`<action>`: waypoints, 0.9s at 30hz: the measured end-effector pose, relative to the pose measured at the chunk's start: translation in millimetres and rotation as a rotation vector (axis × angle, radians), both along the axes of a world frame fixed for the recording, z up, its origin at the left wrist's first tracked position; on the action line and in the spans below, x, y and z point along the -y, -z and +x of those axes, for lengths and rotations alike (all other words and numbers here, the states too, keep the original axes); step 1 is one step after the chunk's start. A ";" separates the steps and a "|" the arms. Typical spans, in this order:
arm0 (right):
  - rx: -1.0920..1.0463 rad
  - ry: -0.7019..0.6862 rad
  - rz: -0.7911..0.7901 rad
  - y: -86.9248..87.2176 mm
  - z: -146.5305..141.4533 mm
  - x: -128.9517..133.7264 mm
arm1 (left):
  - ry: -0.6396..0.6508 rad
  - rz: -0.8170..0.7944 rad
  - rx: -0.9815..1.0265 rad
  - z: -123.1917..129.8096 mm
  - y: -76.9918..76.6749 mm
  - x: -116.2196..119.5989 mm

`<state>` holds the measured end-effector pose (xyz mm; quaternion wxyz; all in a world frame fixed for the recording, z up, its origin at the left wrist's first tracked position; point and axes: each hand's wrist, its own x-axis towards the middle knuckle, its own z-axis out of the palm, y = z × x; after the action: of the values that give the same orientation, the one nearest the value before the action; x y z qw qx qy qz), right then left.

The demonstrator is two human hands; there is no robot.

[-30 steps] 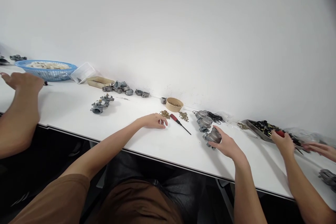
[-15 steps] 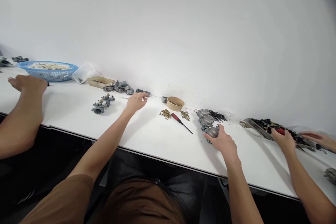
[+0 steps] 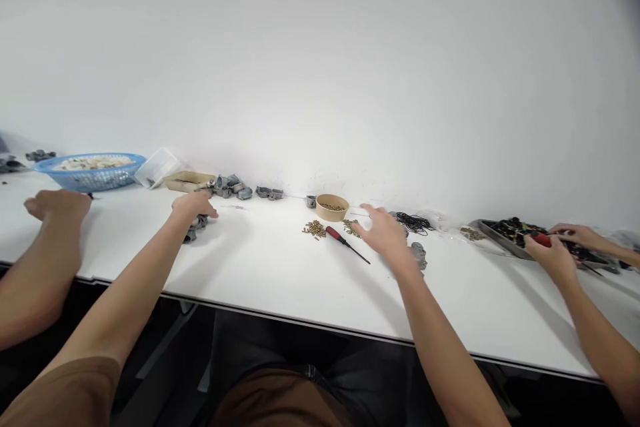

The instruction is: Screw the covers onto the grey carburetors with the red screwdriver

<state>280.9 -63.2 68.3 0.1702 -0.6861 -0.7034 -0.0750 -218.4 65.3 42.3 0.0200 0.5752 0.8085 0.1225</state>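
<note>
At the left, my left hand [image 3: 194,205] reaches over a grey metal carburetor [image 3: 195,230], partly covering it. Its thumb sticks out to the right and its other fingers are mostly hidden; it looks open, and contact is unclear. My right hand [image 3: 383,230] hovers with spread fingers just right of a small pile of screws [image 3: 351,227], holding nothing. Behind its wrist, more grey carburetors [image 3: 419,255] stand partly hidden. Between my hands lie a red-handled screwdriver [image 3: 347,244], a heap of brass-coloured screws [image 3: 315,229] and a round tub [image 3: 333,208] of small fasteners.
Along the wall are a blue basket [image 3: 93,177] of pale parts, a clear plastic box [image 3: 157,168], a tan tray [image 3: 187,181], grey metal parts [image 3: 231,185] and black cords [image 3: 414,223]. Co-workers' arms flank me; one person's hands [image 3: 557,253] work over a tray [image 3: 493,238].
My left hand has moved left from the table's middle to the carburetor. The right hand has let go of the carburetors and moved left toward the screws. The view has tilted up slightly.
</note>
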 end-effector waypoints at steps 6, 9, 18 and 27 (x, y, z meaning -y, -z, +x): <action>0.039 -0.231 -0.113 45.7 -46.8 -63.4 | 0.029 -0.205 -0.077 1.6 10.1 -10.0; 0.032 -0.259 -0.081 62.7 -45.1 -63.9 | 0.093 -0.206 -0.102 10.2 14.0 -15.3; -0.079 -0.207 -0.032 69.8 -21.3 -73.4 | 0.687 -0.165 -0.014 102.3 18.9 -26.7; -0.176 -0.267 -0.024 80.4 -19.7 -71.3 | 1.271 -0.149 0.148 244.2 22.5 24.6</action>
<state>261.2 8.1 -12.1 0.2313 -0.5924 -0.7716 0.0172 25.8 40.7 19.8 0.1844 0.9291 0.3128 0.0697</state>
